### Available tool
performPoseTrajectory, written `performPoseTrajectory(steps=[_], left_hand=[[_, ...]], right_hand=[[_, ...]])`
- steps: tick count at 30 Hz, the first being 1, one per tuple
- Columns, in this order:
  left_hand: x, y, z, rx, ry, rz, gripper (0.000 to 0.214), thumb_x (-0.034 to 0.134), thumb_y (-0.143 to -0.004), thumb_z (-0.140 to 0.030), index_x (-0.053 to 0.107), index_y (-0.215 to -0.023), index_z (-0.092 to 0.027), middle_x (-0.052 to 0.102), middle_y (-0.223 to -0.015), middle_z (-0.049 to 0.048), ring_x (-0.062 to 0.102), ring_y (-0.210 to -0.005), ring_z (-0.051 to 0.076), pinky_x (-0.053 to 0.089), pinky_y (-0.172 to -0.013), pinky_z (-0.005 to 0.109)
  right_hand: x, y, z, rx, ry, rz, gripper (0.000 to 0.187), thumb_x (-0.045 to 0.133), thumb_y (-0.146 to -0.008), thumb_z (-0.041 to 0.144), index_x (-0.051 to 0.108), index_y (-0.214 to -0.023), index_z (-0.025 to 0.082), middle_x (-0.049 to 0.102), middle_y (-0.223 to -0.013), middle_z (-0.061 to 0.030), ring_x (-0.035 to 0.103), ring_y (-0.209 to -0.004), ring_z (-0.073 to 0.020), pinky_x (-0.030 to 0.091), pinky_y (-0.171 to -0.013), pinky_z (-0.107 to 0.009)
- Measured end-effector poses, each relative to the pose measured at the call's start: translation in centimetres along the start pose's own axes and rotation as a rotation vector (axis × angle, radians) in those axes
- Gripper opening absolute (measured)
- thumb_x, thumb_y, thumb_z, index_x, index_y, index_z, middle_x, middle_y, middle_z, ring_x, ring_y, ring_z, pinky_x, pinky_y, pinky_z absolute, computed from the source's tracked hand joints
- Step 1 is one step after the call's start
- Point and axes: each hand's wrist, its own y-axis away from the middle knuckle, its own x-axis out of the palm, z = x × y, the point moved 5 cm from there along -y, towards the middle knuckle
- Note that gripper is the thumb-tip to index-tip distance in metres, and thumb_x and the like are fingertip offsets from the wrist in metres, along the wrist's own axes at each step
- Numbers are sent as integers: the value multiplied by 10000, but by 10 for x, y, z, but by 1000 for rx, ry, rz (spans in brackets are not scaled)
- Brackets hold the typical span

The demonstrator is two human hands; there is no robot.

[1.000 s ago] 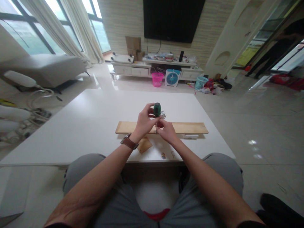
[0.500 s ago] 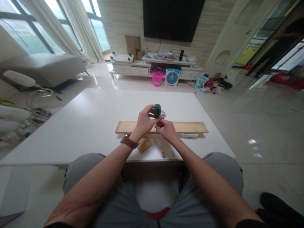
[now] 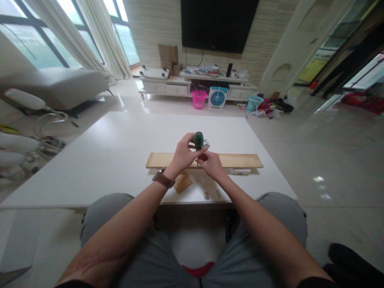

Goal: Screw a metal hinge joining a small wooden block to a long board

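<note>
My left hand (image 3: 183, 152) is closed around a screwdriver (image 3: 198, 140) with a green and black handle, held upright over a long wooden board (image 3: 240, 160). Small silvery metal pieces (image 3: 206, 145) show beside the handle at the fingertips; their exact kind is too small to tell. Just below, my right hand (image 3: 211, 163) pinches at the front edge of the board, and a bit of metal (image 3: 198, 165) peeks out by its fingers. What that pinch holds is mostly hidden. A short wooden piece (image 3: 183, 183) lies on the table in front of the board.
The white table (image 3: 120, 160) stands before my knees. Near its front edge lie two small objects (image 3: 206, 195). A white item (image 3: 240, 172) sits under the board's right part. Beyond are a pink basket (image 3: 199, 100), a blue fan (image 3: 217, 97) and a person's legs (image 3: 339, 72).
Both hands stay almost in the same place, with the screwdriver still upright. The left fingers and the metal pieces beside the handle have shifted very slightly.
</note>
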Motion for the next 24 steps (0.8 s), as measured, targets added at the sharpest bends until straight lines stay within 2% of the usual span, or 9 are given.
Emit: performPoseTrajectory(steps=[3, 7, 11, 16, 24], left_hand=[[-1, -1, 2, -5, -9, -13, 346, 909, -783, -315, 720, -1044, -188, 724, -1043, 39, 706, -904, 154, 655, -744, 265], [0, -2, 10, -49, 42, -42, 461, 892, -757, -236, 700, -1176, -216, 742, -913, -10, 737, -882, 158, 655, -790, 282], [1, -2, 11, -50, 78, -42, 499, 806, -781, -185, 660, -1256, -225, 780, -988, 12, 763, -926, 164, 642, -783, 274], [2, 0, 3, -31, 50, -13, 405, 833, -775, -224, 681, -1151, -214, 792, -1082, 41, 756, -966, 170, 638, -773, 266], [2, -1, 0, -35, 39, 15, 317, 897, -770, -311, 697, -987, -196, 755, -979, 22, 728, -888, 159, 658, -742, 266]], right_hand=[[0, 0, 0, 2, -6, -1, 106, 775, -826, 175, 702, -772, 229, 796, -800, -12, 722, -747, -193, 548, -772, -319], [1, 2, 1, -12, -34, 27, 60, 726, -858, 192, 717, -814, 231, 793, -804, -4, 726, -751, -180, 563, -768, -299], [1, 3, 2, -26, -59, 51, 90, 682, -894, 186, 732, -833, 229, 799, -799, -1, 733, -760, -175, 579, -818, -303], [2, 1, -3, -6, -54, 25, 65, 721, -858, 176, 749, -868, 234, 809, -810, -4, 742, -775, -196, 577, -807, -317], [3, 0, -7, 17, -25, -15, 74, 778, -830, 205, 723, -786, 229, 774, -748, 9, 692, -723, -186, 531, -753, -306]])
